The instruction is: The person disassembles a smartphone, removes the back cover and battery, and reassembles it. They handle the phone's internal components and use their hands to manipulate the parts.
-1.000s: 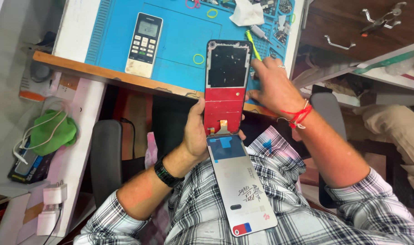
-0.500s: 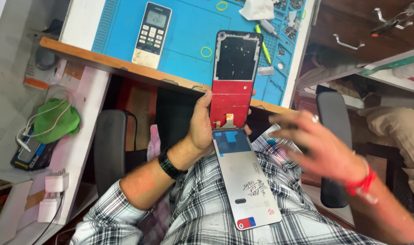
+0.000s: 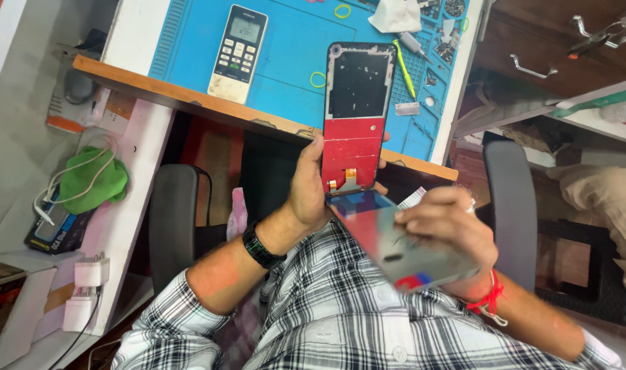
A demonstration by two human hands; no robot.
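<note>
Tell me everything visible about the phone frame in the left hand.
The phone frame is a flat, opened rectangle: dark scuffed upper part with a round corner hole, red lower part, a small orange flex at the bottom edge. It is held upright over the blue mat's edge. The left hand grips its lower sides; a silver panel hangs below.

Remote control (image 3: 237, 53) on mat (image 3: 285, 41), left of phone frame (image 3: 355, 116).

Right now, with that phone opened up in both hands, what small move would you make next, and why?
Probably steady the loose silver panel before anything else. The left hand holds the red and black phone frame upright, the right hand grips the panel tilted beneath it, and a short orange flex strip appears to link them.
</note>
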